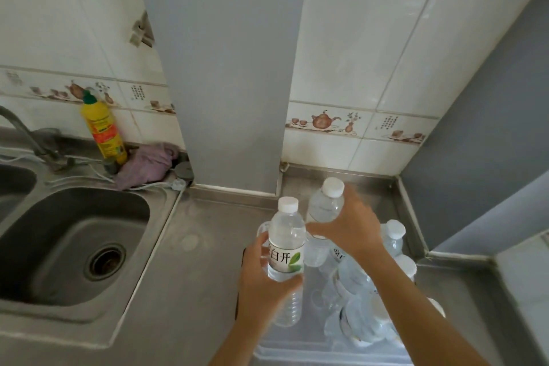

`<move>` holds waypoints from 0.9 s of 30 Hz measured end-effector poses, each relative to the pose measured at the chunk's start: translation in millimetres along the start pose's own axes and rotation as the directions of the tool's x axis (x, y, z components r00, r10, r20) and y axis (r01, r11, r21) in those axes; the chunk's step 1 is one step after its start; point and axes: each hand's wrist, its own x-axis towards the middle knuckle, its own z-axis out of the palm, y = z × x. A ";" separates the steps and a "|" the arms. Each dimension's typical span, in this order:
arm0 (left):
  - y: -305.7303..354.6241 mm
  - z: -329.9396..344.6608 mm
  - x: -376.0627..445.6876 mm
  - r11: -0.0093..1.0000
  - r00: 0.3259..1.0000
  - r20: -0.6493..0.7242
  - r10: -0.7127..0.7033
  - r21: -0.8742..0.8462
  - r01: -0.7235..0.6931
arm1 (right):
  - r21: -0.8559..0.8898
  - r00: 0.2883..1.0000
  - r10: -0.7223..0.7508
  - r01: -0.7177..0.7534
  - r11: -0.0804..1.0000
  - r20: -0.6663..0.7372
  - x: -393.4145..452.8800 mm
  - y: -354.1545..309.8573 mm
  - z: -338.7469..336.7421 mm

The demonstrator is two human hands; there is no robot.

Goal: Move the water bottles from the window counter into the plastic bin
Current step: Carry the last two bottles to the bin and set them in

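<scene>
1. Two bottles in hand, one per hand. Left hand (261, 279) wraps the labelled clear plastic water bottle with a white cap (286, 246) around the lower body, fingers curled behind the label, thumb in front.
2. Right hand (350, 226) grips a second clear white-capped water bottle (325, 202) from its right side, fingers round the midsection; its lower part is hidden by the hand.
3. Both bottles stand near upright, caps up and leaning slightly away from the person. Long axes roughly vertical.
4. Clear plastic bin (297, 349) lies directly below and slightly right of the hands, on the stainless steel counter (190, 246). Pile of bottles already in the bin (365, 300) fills its right side, lying at mixed angles.
5. Left-hand bottle sits over the bin's left part, which looks freer. Judgement: left hand is nearer a drop spot; a short lowering does it.
6. Right-hand bottle is toward the far end; whether it is over the bin's edge or over counter cannot be told. It likely needs pulling back toward the person before release.
7. Risk, as judgement: landing upright on the pile could make it topple or roll.
8. Periphery: steel sink (74, 246) well left, yellow detergent bottle (104, 131) by the wall.
</scene>
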 end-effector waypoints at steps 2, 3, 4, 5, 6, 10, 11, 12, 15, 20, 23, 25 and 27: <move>-2.6 1.7 2.4 1.000 1.000 0.002 0.002 0.014 -0.002 | -0.022 1.000 0.007 -0.007 1.000 0.006 -1.8 1.2 3.7; -2.6 2.5 2.9 1.000 1.000 0.004 -0.004 0.017 0.004 | -0.041 1.000 0.011 -0.011 0.999 0.006 -1.8 2.4 5.5; -3.0 3.5 3.3 1.000 1.000 0.013 -0.002 0.024 0.002 | -0.076 1.000 0.009 -0.009 0.997 0.000 -1.6 4.8 8.0; -3.1 4.8 3.1 1.000 1.000 0.023 -0.003 0.024 0.002 | -0.106 1.000 -0.005 0.003 0.994 -0.014 -1.9 6.3 8.9; -2.9 6.1 3.0 1.000 0.999 0.034 0.008 0.024 -0.009 | -0.103 0.999 -0.020 0.016 0.995 -0.043 -1.7 6.9 8.7; -5.6 12.1 2.3 0.997 0.998 0.062 0.028 0.064 -0.032 | -0.145 0.988 -0.128 0.114 0.983 -0.086 7.1 -2.5 0.9; -7.1 13.4 1.4 0.997 0.997 0.067 0.035 0.072 -0.040 | -0.196 0.986 -0.158 0.145 0.970 -0.053 8.9 -5.4 -0.1; -8.6 14.7 1.0 0.996 0.997 0.071 0.037 0.077 -0.042 | -0.228 0.985 -0.173 0.165 0.960 -0.015 10.0 -8.1 -0.5; -10.9 17.6 1.0 0.998 0.997 0.077 0.023 0.058 -0.027 | -0.294 0.976 -0.205 0.216 0.931 0.071 7.3 -7.2 4.5; -15.2 21.3 7.6 0.999 0.991 0.131 0.037 0.035 -0.041 | -0.181 0.979 -0.193 0.203 0.962 0.071 0.2 7.1 14.0; -25.5 30.4 6.6 0.998 0.987 0.148 0.054 0.034 -0.060 | 0.054 0.975 -0.218 0.216 0.975 0.046 -2.8 10.7 7.1; -36.7 39.2 4.6 0.996 0.985 0.160 0.064 0.043 -0.072 | 0.187 0.964 -0.251 0.232 0.954 0.085 -8.7 10.2 -0.6; -43.7 48.5 3.4 0.995 0.980 0.181 0.077 0.054 -0.088 | 0.278 0.938 -0.308 0.257 0.925 0.156 -15.5 11.2 -7.0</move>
